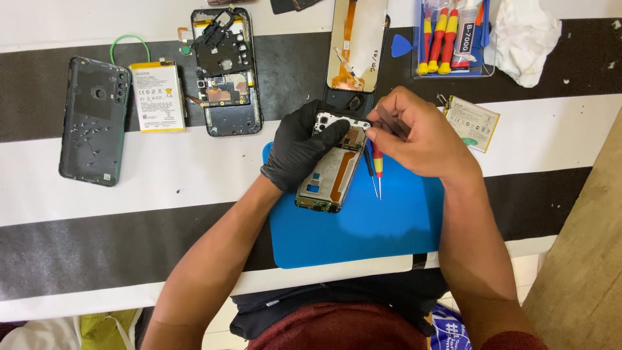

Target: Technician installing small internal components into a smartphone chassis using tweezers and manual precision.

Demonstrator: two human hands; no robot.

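Head view: phone frame (329, 175) under left hand (299, 146).

mat (389, 227): blue | table (97, 194): black-white stripes | left hand (299, 146): black glove | screwdrivers (439, 39): red-yellow

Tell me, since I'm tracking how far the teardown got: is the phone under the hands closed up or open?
Open. The phone on the blue mat has no back cover; its bare frame and an orange ribbon cable show, steadied by the gloved left hand.
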